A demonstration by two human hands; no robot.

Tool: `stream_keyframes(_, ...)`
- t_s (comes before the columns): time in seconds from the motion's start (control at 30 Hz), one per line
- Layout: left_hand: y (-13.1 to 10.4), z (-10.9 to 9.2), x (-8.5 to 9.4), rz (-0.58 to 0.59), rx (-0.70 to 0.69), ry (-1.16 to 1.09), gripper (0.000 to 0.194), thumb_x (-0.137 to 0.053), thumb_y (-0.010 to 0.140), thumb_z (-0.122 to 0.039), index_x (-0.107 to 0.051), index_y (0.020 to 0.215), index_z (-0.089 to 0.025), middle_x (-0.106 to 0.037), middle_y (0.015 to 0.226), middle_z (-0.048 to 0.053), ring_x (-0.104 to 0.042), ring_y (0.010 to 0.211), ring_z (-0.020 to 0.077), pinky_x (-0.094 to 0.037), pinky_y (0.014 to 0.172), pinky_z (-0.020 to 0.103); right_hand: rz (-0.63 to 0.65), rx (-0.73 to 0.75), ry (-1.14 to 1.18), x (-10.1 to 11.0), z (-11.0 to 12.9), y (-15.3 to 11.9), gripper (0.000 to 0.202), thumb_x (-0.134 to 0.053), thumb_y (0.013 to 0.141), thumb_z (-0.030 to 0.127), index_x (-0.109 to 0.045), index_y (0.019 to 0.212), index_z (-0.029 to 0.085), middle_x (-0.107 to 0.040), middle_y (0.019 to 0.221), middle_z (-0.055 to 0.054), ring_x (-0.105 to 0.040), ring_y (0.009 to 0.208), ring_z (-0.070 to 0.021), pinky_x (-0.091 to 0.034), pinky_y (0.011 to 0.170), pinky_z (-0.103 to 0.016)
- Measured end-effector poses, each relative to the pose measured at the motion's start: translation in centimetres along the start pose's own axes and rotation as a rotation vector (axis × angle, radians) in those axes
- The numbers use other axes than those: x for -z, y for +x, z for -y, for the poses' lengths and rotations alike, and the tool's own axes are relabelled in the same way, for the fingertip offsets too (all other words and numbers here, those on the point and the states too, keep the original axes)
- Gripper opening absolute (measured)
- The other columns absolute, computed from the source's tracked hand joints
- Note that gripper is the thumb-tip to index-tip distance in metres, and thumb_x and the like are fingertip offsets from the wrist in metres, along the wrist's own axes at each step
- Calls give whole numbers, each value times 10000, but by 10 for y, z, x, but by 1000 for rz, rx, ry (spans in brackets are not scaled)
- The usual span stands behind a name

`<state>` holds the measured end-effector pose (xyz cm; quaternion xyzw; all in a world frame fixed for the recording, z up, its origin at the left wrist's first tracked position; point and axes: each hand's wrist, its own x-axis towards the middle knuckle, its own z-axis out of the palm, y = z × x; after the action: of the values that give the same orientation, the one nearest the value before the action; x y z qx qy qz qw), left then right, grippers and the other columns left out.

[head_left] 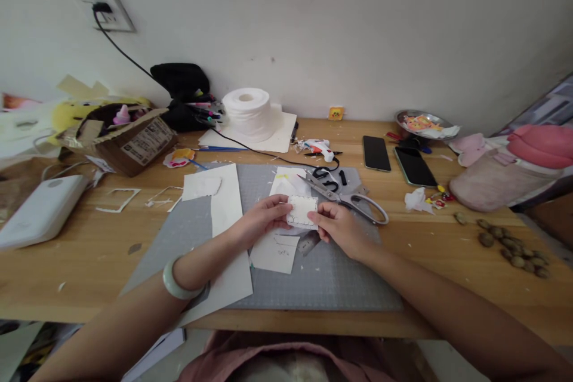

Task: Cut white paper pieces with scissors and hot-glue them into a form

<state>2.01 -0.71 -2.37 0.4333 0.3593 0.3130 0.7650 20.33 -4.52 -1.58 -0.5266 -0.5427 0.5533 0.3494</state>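
A small white paper piece [302,210] with a dark, wavy drawn outline is held up between both hands. My left hand [267,215] pinches its left edge, and my right hand [333,222] grips the lower right edge between thumb and fingers. Just behind it lie scissors [364,208] with grey handles, blades pointing to the upper left. Below the hands, a paper scrap with pencil marks [280,255] rests on the grey cutting mat [344,286]. A large cut white sheet [228,268] lies under my left forearm.
A tissue roll [248,116], glue gun [323,148] with its cord, and two phones [376,153] sit toward the back. At left are a cardboard box [129,143] and a white power bank [42,212]. Several brown nuts [514,249] and a pink-lidded container [505,167] stand right.
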Motion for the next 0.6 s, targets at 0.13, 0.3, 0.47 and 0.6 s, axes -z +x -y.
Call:
stream_keyframes(0.13, -2, -2, -1, 47, 34, -37, 205, -683, 704, -247, -646, 859, -118, -671, 814, 48, -596, 725, 126, -458, 700, 240, 23, 6, -23, -1, 2, -2, 241, -526, 763, 358, -426, 622, 189, -441, 421, 86, -378, 361, -52, -274, 394, -182)
stream_keyframes(0.3, -2, -3, -2, 46, 61, -45, 208, -705, 684, -223, -671, 857, -113, -696, 821, 62, -605, 730, 131, -460, 722, 244, 45, 29, -50, -2, 0, -2, 243, -525, 764, 361, -422, 625, 190, -426, 429, 87, -373, 369, -54, -277, 399, -186)
stream_keyframes(0.47, -1, -1, 0, -17, 72, -19, 168, -718, 665, -265, -685, 745, -122, -690, 720, 34, -584, 639, 107, -465, 675, 239, 44, 27, -78, -2, -1, -2, 236, -520, 767, 353, -416, 628, 192, -420, 432, 88, -367, 365, -55, -262, 394, -187)
stream_keyframes(0.6, -1, -2, -2, -85, 66, 34, 176, -745, 611, -291, -674, 649, -134, -666, 631, 1, -561, 580, 101, -449, 635, 227, 58, 20, -91, -3, -1, -1, 239, -518, 767, 354, -414, 623, 194, -414, 434, 88, -372, 369, -59, -261, 396, -189)
